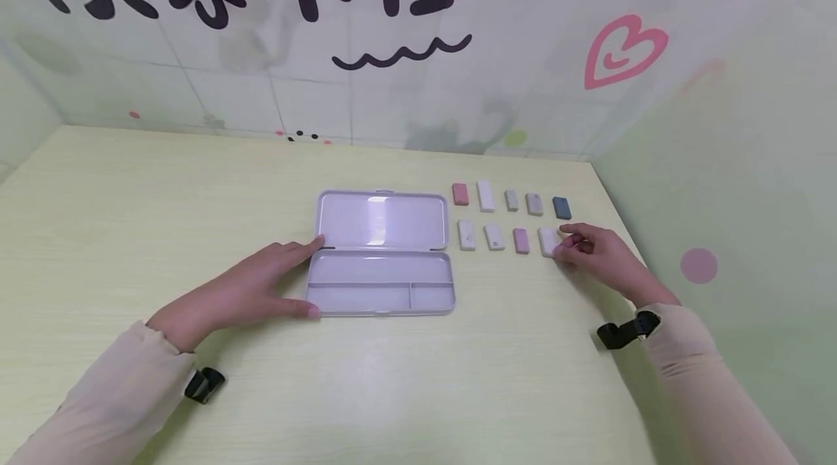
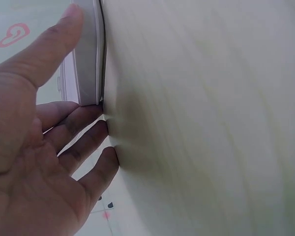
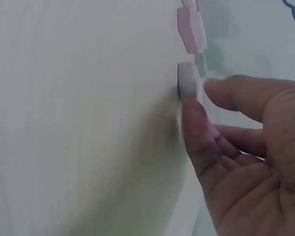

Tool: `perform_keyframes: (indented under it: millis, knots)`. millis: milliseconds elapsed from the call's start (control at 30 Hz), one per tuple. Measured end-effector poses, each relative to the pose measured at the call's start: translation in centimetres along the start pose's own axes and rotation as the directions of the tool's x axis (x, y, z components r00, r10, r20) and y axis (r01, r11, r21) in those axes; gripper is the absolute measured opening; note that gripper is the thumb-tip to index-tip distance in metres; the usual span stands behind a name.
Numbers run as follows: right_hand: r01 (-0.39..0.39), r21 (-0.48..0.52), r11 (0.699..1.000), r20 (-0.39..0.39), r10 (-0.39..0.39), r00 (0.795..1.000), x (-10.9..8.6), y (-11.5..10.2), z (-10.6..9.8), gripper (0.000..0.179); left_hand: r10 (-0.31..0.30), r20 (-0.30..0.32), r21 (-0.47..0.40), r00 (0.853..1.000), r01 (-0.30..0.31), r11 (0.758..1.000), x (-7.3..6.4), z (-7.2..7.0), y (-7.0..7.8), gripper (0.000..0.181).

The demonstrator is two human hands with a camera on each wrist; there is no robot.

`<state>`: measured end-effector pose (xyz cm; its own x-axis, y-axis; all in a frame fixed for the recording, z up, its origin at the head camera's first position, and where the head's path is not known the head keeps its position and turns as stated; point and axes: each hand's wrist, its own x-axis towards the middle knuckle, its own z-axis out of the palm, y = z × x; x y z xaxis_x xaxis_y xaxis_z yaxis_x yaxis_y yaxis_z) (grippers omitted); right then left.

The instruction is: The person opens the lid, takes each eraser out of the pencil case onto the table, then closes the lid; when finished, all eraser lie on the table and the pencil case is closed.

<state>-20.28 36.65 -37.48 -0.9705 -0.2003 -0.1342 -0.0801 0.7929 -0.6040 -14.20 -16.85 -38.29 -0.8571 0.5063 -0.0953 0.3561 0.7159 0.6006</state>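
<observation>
An open lilac pencil case (image 1: 381, 317) lies on the table with its lid (image 1: 346, 218) folded back. My left hand (image 1: 248, 294) spreads along its left side, index fingertip by the hinge and thumb at the front corner. In the left wrist view the thumb rests against the case wall (image 2: 88, 54) and the fingers are loosely bent. At the right end of the front row lies a white eraser (image 1: 546, 241). My right hand (image 1: 604, 258) is at its right side, thumb tip against it. A gap separates the index finger (image 3: 231, 93) from the eraser (image 3: 187, 81).
Several small erasers lie in two rows right of the case, among them a pink one (image 1: 461, 194), a lilac-pink one (image 1: 520, 240) and a dark blue one (image 1: 561, 208). A wall (image 1: 314, 102) borders the table's back; another (image 1: 739, 196) stands close along the right.
</observation>
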Motion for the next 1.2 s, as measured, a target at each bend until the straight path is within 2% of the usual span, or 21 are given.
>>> perform_keyframes:
  millis: [167,267,367,500,633,867,1067,1200]
  knots:
    - [0.096,-0.068,0.993,-0.101,-0.103,0.99,0.4,-2.0,0.1,0.042,0.0,0.002,-0.001,1.0,0.0,1.0,-0.1,-0.1,0.0,0.107]
    - [0.149,-0.074,0.986,-0.121,-0.157,0.98,1.1,-3.9,0.5,0.039,0.002,0.003,-0.001,1.0,-0.002,1.0,0.0,-0.1,0.1,0.107]
    - [0.192,-0.049,0.98,-0.088,-0.195,0.977,2.0,-5.8,1.1,0.038,0.0,0.007,0.005,1.0,0.0,1.0,0.0,0.0,0.0,0.108]
    - [0.22,-0.008,0.975,-0.001,-0.22,0.975,3.8,-8.4,2.2,0.039,-0.005,0.006,0.016,1.0,0.005,1.0,-0.1,-0.1,-0.1,0.108]
    - [0.212,0.028,0.977,0.052,-0.213,0.976,5.6,-10.5,3.6,0.038,-0.005,0.004,0.012,1.0,0.005,1.0,-0.1,0.0,-0.2,0.107]
    - [0.216,0.073,0.974,0.064,-0.221,0.973,8.1,-12.9,5.6,0.035,-0.011,0.01,0.001,1.0,0.011,1.0,-0.1,0.0,0.0,0.108]
    - [0.17,0.206,0.964,0.075,-0.188,0.979,9.7,-13.4,6.9,0.031,-0.007,0.006,-0.006,1.0,0.007,1.0,-0.2,-0.1,0.0,0.108]
    - [0.143,0.237,0.961,0.073,-0.165,0.984,10.1,-13.6,7.5,0.028,-0.006,0.004,-0.005,1.0,0.006,1.0,-0.2,0.0,0.0,0.107]
